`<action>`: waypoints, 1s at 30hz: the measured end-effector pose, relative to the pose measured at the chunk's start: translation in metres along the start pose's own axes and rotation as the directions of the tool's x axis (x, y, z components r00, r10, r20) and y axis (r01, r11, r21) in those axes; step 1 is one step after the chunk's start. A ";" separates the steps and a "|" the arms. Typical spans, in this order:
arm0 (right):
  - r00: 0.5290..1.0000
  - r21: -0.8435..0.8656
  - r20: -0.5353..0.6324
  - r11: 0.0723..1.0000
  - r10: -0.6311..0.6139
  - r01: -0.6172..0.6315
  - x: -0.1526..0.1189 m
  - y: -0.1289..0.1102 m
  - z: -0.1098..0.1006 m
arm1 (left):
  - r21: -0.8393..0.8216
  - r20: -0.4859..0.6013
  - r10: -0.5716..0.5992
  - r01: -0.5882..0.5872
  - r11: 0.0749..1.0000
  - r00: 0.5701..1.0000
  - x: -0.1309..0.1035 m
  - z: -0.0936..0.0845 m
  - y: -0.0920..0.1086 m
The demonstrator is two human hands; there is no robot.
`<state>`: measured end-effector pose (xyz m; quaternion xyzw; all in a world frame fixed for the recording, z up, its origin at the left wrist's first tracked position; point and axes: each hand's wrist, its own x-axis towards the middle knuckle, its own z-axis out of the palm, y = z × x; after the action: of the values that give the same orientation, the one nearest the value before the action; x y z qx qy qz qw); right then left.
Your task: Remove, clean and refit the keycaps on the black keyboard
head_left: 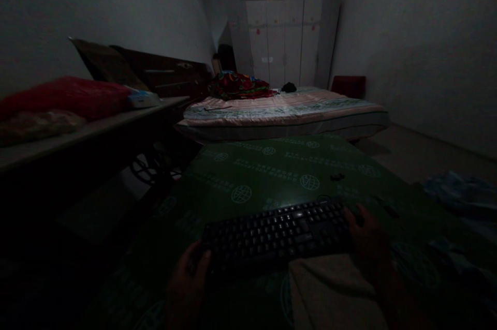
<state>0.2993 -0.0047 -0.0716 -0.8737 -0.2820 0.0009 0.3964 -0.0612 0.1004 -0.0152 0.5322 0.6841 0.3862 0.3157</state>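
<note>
A black keyboard [272,234] lies across the near part of a green table [264,177] printed with white globe marks. My left hand [188,275] grips its left end, thumb on the near side. At the right end my right hand [367,234] holds the keyboard's edge between thumb and fingers. Below the keyboard's right half, beside my right forearm, is a light brown cloth [330,288]. A small dark object [337,177] rests on the table beyond the keyboard. The room is dim, and fingertips are partly hidden.
A bed [295,110] with a red patterned blanket [240,86] stands past the table. Left, a shelf [155,107] carries a red bag [73,97]. White wardrobes [285,40] line the back. Bluish cloth [458,190] lies at the right.
</note>
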 end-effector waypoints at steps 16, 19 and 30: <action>0.998 0.177 0.057 0.984 -0.025 0.015 0.000 -0.002 -0.004 | -0.055 -0.086 0.003 -0.008 0.998 0.996 0.017 -0.004 -0.022; 0.997 0.205 0.082 0.979 -0.008 -0.009 0.000 -0.002 -0.006 | -0.031 -0.089 0.013 -0.015 0.999 0.996 0.018 -0.005 -0.024; 0.996 0.242 0.089 0.970 0.001 -0.022 0.001 -0.002 -0.005 | -0.047 -0.076 0.005 -0.008 0.999 0.997 0.011 -0.006 -0.020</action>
<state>0.2997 -0.0064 -0.0664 -0.8194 -0.2919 0.0760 0.4874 -0.0783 0.1076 -0.0296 0.5118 0.6846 0.4232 0.3005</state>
